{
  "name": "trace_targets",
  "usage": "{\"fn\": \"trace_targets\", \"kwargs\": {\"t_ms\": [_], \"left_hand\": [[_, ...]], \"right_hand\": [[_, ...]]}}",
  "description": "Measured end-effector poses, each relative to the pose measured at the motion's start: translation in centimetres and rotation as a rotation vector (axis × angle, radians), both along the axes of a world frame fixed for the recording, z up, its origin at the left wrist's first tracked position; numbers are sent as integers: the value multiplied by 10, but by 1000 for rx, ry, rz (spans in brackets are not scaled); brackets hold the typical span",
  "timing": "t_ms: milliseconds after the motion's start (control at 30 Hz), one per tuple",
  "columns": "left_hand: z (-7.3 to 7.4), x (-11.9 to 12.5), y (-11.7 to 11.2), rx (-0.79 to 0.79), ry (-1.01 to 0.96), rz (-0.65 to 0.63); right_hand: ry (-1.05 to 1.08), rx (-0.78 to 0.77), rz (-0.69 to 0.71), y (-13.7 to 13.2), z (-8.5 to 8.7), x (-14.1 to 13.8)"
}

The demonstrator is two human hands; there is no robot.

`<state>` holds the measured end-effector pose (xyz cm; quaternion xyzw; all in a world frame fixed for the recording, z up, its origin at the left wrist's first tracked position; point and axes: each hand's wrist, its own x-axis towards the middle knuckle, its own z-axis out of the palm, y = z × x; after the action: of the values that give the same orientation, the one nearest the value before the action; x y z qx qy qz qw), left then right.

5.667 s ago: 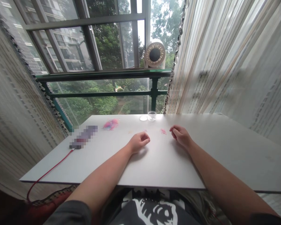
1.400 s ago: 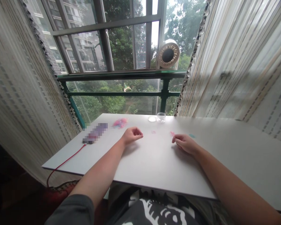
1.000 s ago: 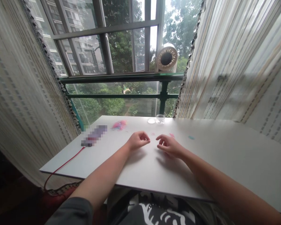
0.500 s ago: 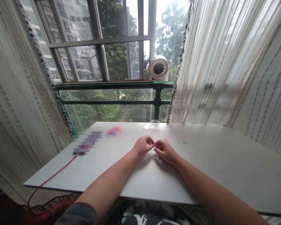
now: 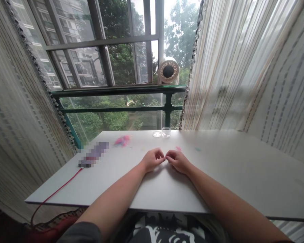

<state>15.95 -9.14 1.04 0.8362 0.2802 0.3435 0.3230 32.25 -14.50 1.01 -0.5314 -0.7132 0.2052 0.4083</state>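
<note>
My left hand and my right hand rest on the white table, fingertips pinched and meeting in the middle. Whatever sits between the fingertips is too small to make out. A tiny pink bit lies just beyond my right hand, and a small teal bit lies further right. A pile of pink and blue small pieces sits at the back left. A small clear jar and its lid stand at the table's far edge.
A blurred dark object with a red cable lies on the left of the table. A round fan stands on the window ledge. Curtains hang on both sides, close to the table.
My right hand moved left from beside the pink bit to meet my left hand; both now pinch together at the fingertips. The camera view shifted slightly.
</note>
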Motion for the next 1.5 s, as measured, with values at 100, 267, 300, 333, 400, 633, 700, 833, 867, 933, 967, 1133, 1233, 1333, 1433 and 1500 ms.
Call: {"fn": "trace_targets", "kwargs": {"t_ms": [100,267,300,333,400,633,700,833,867,933,967,1133,1233,1333,1433,1500], "left_hand": [[0,0,0,-38,-12,-4],[-1,0,0,-74,14,-24],[-1,0,0,-66,24,-31],[-1,0,-1,-57,34,-34],[0,0,-1,-39,53,-29],[0,0,1,-35,76,-2],[-1,0,2,-35,80,-7],[-1,0,2,-37,85,-14],[-1,0,2,-38,85,-12],[0,-1,1,-43,87,-11],[1,-1,1,-48,87,-10],[3,-1,-1,-60,85,-13],[4,0,-1,-62,82,-10],[4,0,-2,-69,78,-8],[4,-1,-2,-71,75,-5],[4,-1,-1,-70,73,-3]], "right_hand": [[-3,-5,-5,-1,1,1],[-15,7,-3,-2,1,1],[-16,8,0,-3,1,1],[-16,7,3,-3,1,1],[-11,1,7,-2,0,1],[-5,-2,18,0,-1,3],[3,1,15,0,0,3],[18,1,18,-2,1,2],[22,-1,19,-2,1,2],[26,-2,16,-3,2,1],[25,-1,13,-3,2,1],[-6,10,-7,-2,3,3],[-23,19,-30,-2,4,5],[-28,20,-36,-2,5,6],[-32,19,-32,-3,5,5],[-36,21,-33,-3,5,5]]}}
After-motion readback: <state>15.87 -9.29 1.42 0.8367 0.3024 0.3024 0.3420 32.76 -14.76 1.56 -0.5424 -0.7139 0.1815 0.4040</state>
